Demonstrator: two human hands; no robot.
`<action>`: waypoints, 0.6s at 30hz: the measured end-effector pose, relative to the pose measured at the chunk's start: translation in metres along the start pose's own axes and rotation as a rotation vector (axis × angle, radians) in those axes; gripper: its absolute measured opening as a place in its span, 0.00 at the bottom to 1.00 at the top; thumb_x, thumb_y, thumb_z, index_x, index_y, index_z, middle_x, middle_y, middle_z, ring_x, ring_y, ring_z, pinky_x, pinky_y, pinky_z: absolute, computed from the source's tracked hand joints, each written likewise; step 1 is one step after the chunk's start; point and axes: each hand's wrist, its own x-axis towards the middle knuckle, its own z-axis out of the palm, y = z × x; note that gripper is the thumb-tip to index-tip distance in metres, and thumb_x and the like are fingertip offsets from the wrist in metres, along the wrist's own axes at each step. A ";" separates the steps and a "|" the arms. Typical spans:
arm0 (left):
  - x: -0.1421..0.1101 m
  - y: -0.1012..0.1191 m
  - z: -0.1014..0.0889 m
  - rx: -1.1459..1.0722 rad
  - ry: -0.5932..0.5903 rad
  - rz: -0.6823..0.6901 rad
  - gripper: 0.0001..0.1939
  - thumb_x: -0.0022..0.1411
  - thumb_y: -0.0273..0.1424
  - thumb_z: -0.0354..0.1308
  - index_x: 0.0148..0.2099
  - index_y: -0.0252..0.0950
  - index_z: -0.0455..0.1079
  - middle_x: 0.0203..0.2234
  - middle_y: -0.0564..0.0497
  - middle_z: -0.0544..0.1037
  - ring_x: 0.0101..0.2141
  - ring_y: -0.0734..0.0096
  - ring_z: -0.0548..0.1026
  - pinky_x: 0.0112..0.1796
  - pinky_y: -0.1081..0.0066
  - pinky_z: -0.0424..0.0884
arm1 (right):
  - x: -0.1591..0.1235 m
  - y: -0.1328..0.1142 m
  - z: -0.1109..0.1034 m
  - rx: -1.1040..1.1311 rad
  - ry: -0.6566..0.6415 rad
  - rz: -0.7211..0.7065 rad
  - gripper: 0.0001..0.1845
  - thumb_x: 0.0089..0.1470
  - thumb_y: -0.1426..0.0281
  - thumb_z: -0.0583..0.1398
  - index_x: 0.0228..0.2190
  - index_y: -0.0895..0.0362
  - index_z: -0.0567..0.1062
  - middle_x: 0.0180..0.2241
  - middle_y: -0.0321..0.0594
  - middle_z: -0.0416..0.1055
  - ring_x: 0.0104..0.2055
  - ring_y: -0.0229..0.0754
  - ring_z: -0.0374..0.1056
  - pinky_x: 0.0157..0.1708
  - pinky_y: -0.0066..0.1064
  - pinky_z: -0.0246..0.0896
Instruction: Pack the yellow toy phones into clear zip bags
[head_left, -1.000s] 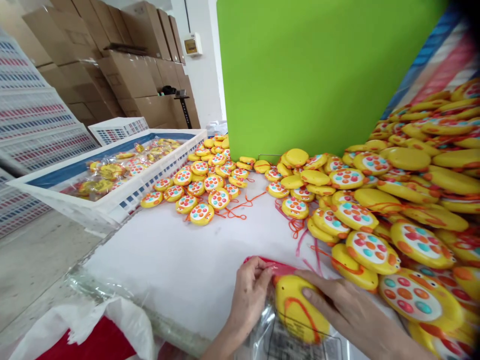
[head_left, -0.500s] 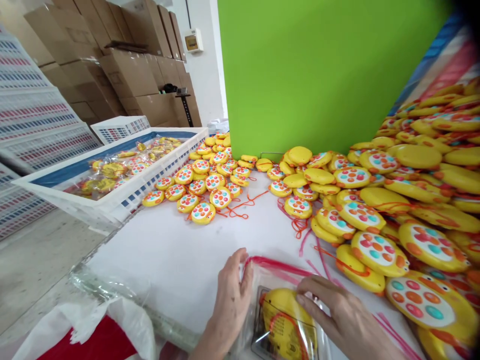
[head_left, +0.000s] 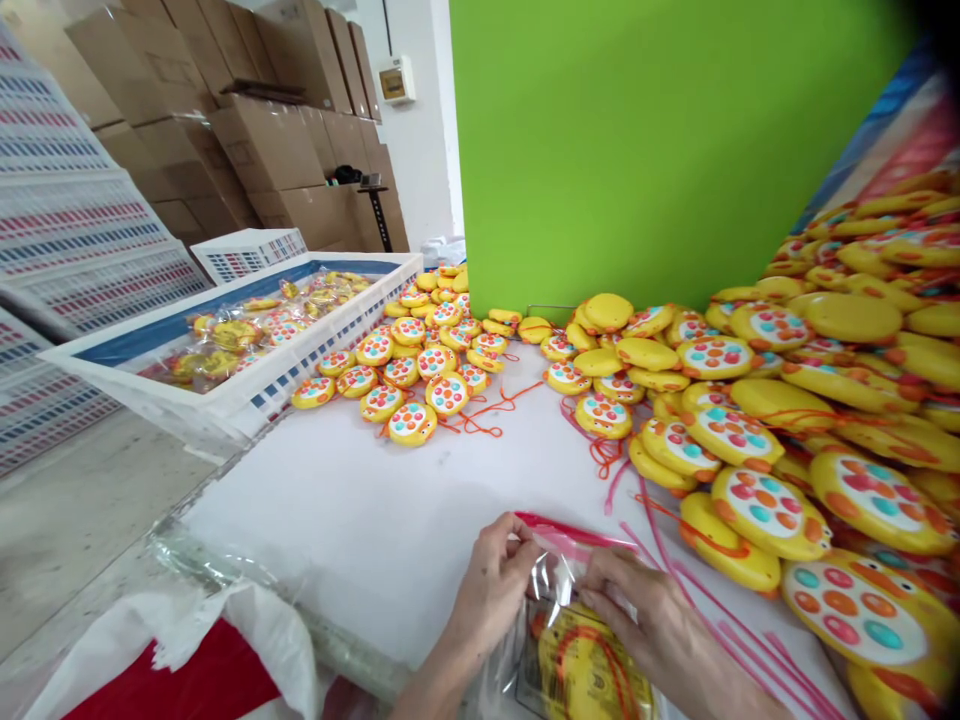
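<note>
Both hands have closed on the bag [head_left: 559, 575], yellow toy [head_left: 592, 670] inside

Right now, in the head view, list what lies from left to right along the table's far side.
White plastic crate of bagged toys → small cluster of yellow round toys → orange cords → big heap of yellow toys.

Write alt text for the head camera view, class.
Two hands, left hand and right hand, pinch the red-edged top of a clear bag holding a yellow toy on a white table. More yellow toys are piled at right.
</note>
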 end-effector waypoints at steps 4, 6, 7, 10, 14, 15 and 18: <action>-0.003 -0.002 0.003 -0.087 -0.047 -0.017 0.09 0.55 0.35 0.57 0.36 0.36 0.66 0.25 0.51 0.76 0.26 0.68 0.74 0.27 0.73 0.67 | 0.001 -0.003 0.003 -0.074 0.063 -0.033 0.09 0.61 0.67 0.53 0.29 0.53 0.67 0.28 0.34 0.69 0.32 0.40 0.67 0.32 0.31 0.61; -0.002 -0.001 0.003 -0.051 -0.110 0.001 0.10 0.55 0.35 0.56 0.36 0.34 0.70 0.26 0.49 0.76 0.27 0.68 0.74 0.28 0.72 0.67 | 0.003 -0.007 0.003 -0.121 0.111 -0.052 0.08 0.61 0.65 0.54 0.31 0.53 0.69 0.30 0.36 0.70 0.34 0.42 0.67 0.34 0.33 0.61; -0.001 -0.001 0.004 -0.030 -0.136 0.009 0.10 0.56 0.34 0.54 0.35 0.33 0.72 0.26 0.48 0.76 0.27 0.68 0.73 0.28 0.72 0.67 | 0.005 -0.008 0.003 -0.146 0.134 -0.065 0.08 0.61 0.65 0.53 0.33 0.53 0.70 0.31 0.37 0.71 0.35 0.43 0.67 0.35 0.35 0.62; -0.001 0.003 0.005 0.005 -0.179 0.053 0.11 0.58 0.30 0.50 0.33 0.32 0.74 0.24 0.49 0.74 0.27 0.68 0.72 0.28 0.72 0.66 | 0.011 -0.013 0.004 -0.230 0.221 -0.112 0.08 0.61 0.69 0.53 0.37 0.53 0.72 0.33 0.38 0.72 0.37 0.45 0.67 0.38 0.38 0.61; -0.007 0.013 0.009 0.094 -0.176 0.180 0.11 0.57 0.24 0.47 0.29 0.34 0.71 0.22 0.52 0.70 0.26 0.71 0.68 0.28 0.73 0.62 | 0.018 -0.019 0.008 -0.340 0.284 -0.182 0.10 0.60 0.75 0.52 0.38 0.55 0.72 0.34 0.42 0.72 0.35 0.46 0.67 0.36 0.38 0.61; -0.009 0.016 0.010 0.156 -0.144 0.217 0.11 0.57 0.24 0.47 0.28 0.34 0.69 0.21 0.52 0.70 0.25 0.72 0.66 0.27 0.73 0.61 | 0.020 -0.021 0.009 -0.367 0.287 -0.196 0.11 0.60 0.76 0.51 0.37 0.56 0.73 0.33 0.42 0.72 0.35 0.46 0.67 0.36 0.38 0.61; -0.016 0.020 0.014 0.369 -0.052 0.304 0.12 0.60 0.24 0.47 0.26 0.35 0.66 0.20 0.53 0.69 0.24 0.72 0.63 0.27 0.72 0.58 | 0.024 -0.028 0.010 -0.419 0.304 -0.197 0.11 0.59 0.76 0.51 0.32 0.57 0.73 0.28 0.41 0.71 0.31 0.45 0.67 0.34 0.38 0.61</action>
